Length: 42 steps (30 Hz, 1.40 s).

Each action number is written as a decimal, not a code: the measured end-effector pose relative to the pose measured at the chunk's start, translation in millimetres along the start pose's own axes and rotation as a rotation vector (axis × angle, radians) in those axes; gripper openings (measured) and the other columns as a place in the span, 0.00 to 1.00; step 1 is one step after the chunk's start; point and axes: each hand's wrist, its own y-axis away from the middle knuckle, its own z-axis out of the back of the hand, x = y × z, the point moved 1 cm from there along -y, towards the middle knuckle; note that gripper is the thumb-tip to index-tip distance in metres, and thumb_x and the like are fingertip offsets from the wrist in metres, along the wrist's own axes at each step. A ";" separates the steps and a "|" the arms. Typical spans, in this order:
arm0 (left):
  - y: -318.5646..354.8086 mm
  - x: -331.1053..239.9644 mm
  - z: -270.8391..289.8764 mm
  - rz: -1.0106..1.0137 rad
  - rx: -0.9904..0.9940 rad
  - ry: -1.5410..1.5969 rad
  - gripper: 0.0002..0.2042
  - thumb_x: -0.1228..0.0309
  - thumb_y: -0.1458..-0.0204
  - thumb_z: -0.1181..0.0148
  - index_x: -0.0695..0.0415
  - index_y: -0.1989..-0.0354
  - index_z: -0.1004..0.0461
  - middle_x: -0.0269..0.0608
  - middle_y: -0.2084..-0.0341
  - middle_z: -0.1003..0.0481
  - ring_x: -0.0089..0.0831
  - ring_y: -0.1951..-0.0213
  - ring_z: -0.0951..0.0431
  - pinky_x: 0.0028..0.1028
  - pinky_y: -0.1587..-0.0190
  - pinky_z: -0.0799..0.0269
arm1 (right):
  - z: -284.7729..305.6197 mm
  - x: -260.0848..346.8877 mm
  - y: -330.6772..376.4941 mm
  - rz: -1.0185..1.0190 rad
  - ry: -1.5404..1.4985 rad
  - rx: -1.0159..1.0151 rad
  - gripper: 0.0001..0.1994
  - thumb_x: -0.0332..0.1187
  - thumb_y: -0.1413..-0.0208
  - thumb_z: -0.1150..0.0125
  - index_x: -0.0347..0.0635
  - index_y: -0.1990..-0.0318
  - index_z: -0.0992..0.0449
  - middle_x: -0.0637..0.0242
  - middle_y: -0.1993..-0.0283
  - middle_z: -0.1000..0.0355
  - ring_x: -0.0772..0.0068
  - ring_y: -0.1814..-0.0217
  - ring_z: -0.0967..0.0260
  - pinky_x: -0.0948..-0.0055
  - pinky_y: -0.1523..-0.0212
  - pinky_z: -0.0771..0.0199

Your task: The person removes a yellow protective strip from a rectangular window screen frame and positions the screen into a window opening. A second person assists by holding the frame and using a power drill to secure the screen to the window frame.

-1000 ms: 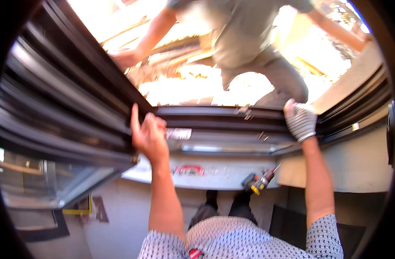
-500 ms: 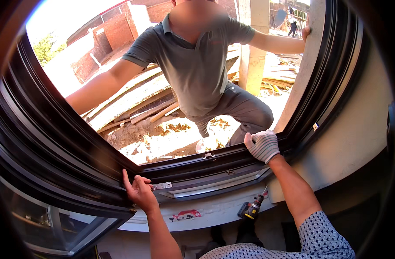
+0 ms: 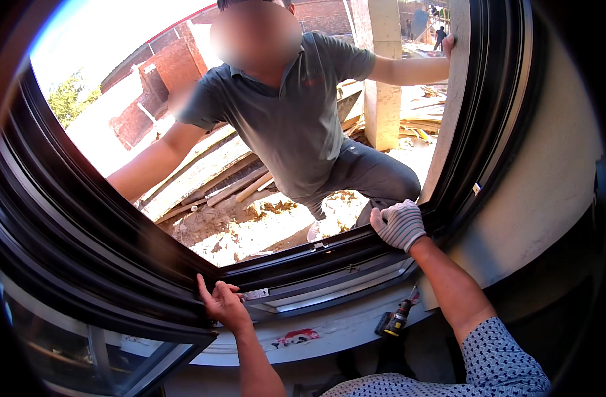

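Note:
My left hand, bare, is at the lower left corner of a black window frame. Its index finger points up against the frame, while the other fingers curl around the near end of a flat metal strip with holes. The strip lies along the bottom rail; part of it is hidden under the fingers. My right hand, in a striped knit glove, is wrapped over the bottom rail near the right corner. A small metal catch sits on the rail between my hands.
A cordless drill rests on the white sill below. An opened glazed sash stands at lower left. Outside, a person in a grey shirt leans in, arms spread to both sides. Stacked planks lie behind.
The view has shifted slightly, so the frame and my hands sit a little differently in it. Both hands keep their places on the frame. The person outside leans further left, head lower.

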 end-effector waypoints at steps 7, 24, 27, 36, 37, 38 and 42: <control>-2.7 5.0 5.0 -0.017 0.020 0.021 0.28 0.74 0.32 0.50 0.61 0.23 0.43 0.34 0.79 0.26 0.17 0.80 0.33 0.20 0.76 0.35 | -1.4 0.1 -0.7 -0.005 -0.012 0.007 0.30 0.49 0.33 0.52 0.45 0.85 0.20 0.53 0.84 0.28 0.48 0.79 0.27 0.54 0.63 0.30; -1.9 4.4 3.3 -0.003 0.027 0.000 0.28 0.74 0.32 0.51 0.61 0.23 0.43 0.34 0.80 0.27 0.17 0.82 0.35 0.20 0.77 0.36 | -0.4 -0.6 0.0 -0.013 0.006 0.019 0.30 0.49 0.32 0.53 0.46 0.86 0.21 0.53 0.84 0.27 0.49 0.78 0.25 0.54 0.62 0.28; -1.4 5.7 3.5 -0.005 0.031 -0.004 0.28 0.75 0.31 0.51 0.61 0.23 0.44 0.34 0.80 0.27 0.17 0.82 0.35 0.20 0.77 0.36 | -1.1 -1.1 -0.4 -0.004 0.006 0.001 0.30 0.49 0.32 0.53 0.45 0.86 0.21 0.53 0.84 0.28 0.49 0.78 0.26 0.54 0.62 0.28; -4.3 11.6 5.5 -0.033 0.044 -0.005 0.28 0.75 0.32 0.50 0.62 0.23 0.44 0.34 0.80 0.27 0.17 0.81 0.34 0.20 0.77 0.36 | 2.3 0.6 -0.4 -0.016 0.005 0.008 0.29 0.49 0.33 0.52 0.46 0.86 0.20 0.54 0.84 0.27 0.49 0.78 0.26 0.53 0.63 0.29; -4.2 11.7 5.6 -0.035 0.046 -0.006 0.28 0.75 0.32 0.50 0.62 0.23 0.44 0.34 0.79 0.27 0.17 0.81 0.34 0.20 0.77 0.36 | 1.9 0.8 -0.5 -0.018 0.000 0.002 0.29 0.49 0.33 0.52 0.46 0.85 0.20 0.54 0.84 0.27 0.49 0.78 0.26 0.53 0.62 0.29; -3.8 11.0 5.5 -0.033 0.042 -0.016 0.28 0.75 0.32 0.50 0.62 0.23 0.44 0.34 0.79 0.26 0.17 0.81 0.34 0.20 0.77 0.35 | 1.4 1.0 -0.4 -0.020 -0.005 -0.004 0.29 0.49 0.33 0.52 0.46 0.85 0.20 0.54 0.84 0.27 0.49 0.78 0.26 0.53 0.62 0.28; -1.9 8.1 4.3 -0.041 0.034 -0.053 0.28 0.75 0.32 0.50 0.62 0.23 0.44 0.34 0.79 0.26 0.17 0.81 0.33 0.20 0.77 0.35 | 3.0 1.8 -0.6 -0.024 -0.005 0.023 0.29 0.49 0.33 0.52 0.46 0.85 0.20 0.54 0.84 0.27 0.49 0.78 0.26 0.53 0.62 0.28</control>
